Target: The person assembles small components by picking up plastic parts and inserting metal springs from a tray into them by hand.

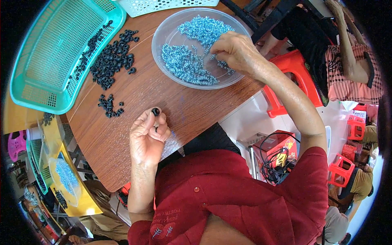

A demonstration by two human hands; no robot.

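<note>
My left hand (148, 141) is raised palm up over the near part of the brown table. Its thumb and forefinger pinch a small black plastic knob (155, 111), and another black bit shows between the lower fingers. My right hand (234, 51) reaches over the right side of a round clear plastic tub (157, 61), its fingertips pinched together low inside it. What they hold, if anything, is too small to make out. Heaps of small shiny bluish metal springs (185, 67) lie in the tub around those fingers.
Loose black knobs (112, 61) are piled beside a turquoise mesh basket (65, 102) at the left, with a smaller cluster nearer. A white basket (167, 6) stands at the far edge. Right of the table are a red stool (300, 69), a cable-topped red box (273, 143) and other people.
</note>
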